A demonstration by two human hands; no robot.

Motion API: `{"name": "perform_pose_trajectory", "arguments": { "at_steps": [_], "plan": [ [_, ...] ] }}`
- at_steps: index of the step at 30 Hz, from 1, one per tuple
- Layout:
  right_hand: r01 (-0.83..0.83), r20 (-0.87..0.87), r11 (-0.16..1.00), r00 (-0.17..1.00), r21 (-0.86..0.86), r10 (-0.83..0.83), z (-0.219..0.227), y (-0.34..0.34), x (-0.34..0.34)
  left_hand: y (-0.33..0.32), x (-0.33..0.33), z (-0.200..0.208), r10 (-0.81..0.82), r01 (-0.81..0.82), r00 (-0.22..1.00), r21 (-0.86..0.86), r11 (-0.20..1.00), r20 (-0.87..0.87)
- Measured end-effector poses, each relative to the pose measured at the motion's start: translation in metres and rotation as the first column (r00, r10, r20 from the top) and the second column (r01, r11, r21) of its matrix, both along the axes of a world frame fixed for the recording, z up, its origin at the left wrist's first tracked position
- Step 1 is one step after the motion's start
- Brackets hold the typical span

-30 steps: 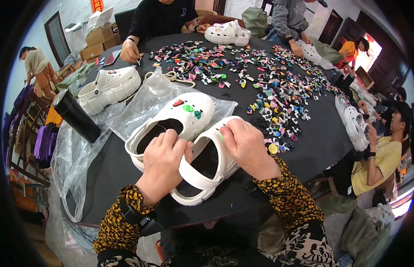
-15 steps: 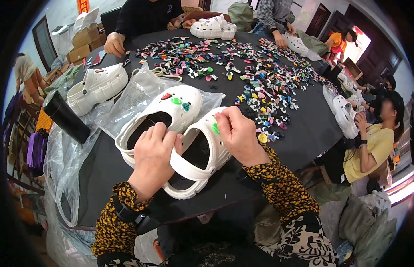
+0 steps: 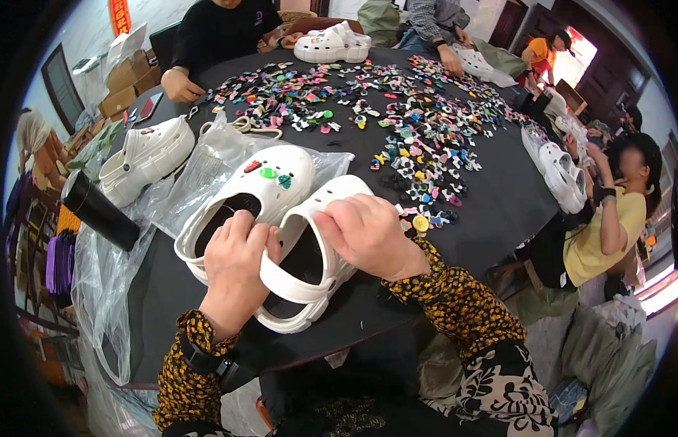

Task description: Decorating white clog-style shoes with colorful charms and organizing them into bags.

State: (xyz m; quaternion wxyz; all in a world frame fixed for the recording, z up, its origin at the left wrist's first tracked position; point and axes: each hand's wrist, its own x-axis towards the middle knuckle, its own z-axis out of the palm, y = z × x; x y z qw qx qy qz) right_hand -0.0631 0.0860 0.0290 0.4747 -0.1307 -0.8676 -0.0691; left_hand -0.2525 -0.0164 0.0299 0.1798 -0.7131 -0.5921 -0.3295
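Two white clogs lie side by side in front of me. On the left clog (image 3: 294,162) sit a red charm (image 3: 252,167), a green oval charm (image 3: 268,172) and a dark green charm (image 3: 283,181). My left hand (image 3: 238,264) is closed, its fingers curled at the inner side of the right clog (image 3: 299,291), between the two shoes. My right hand (image 3: 373,237) is also closed, thumb and fingers pressed on that clog's upper. The fingertips and whatever lies beneath them on the upper are hidden.
Loose colourful charms (image 3: 426,138) spread over the black table (image 3: 492,229). A black bottle (image 3: 100,211), clear plastic bag (image 3: 208,164) and another white clog (image 3: 148,159) stand left. People sit across (image 3: 222,36) and at right (image 3: 608,233), with more clogs.
My right hand has moved down and inward over the clog's upper, and the green charm seen there earlier is now covered. The whole view has shifted slightly.
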Motion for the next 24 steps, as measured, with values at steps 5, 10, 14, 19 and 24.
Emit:
{"name": "perform_pose_trajectory", "arguments": {
  "at_steps": [5,10,14,19,24],
  "plan": [
    [0.027,0.003,0.968,1.000,-0.248,-0.027,0.007,0.005,0.001,0.002,-0.002,-0.004,0.000,0.000,1.000,0.006,1.000,0.001],
    [0.163,0.047,0.911,0.987,-0.378,-0.157,0.031,0.019,0.009,0.003,0.000,-0.004,-0.040,0.040,0.999,0.034,0.999,0.004],
    [0.278,0.106,0.831,0.960,-0.482,-0.260,0.033,0.056,0.012,-0.002,-0.004,-0.002,-0.075,0.076,0.997,0.032,0.997,-0.027],
    [0.390,0.248,0.710,0.921,-0.586,-0.301,-0.006,0.102,0.033,-0.003,-0.004,0.001,-0.135,0.136,0.991,0.035,0.990,-0.014],
    [0.430,0.336,0.644,0.902,-0.633,-0.271,-0.031,0.112,0.038,-0.002,-0.004,0.002,-0.139,0.139,0.990,0.016,0.990,-0.017]
  ]
}}
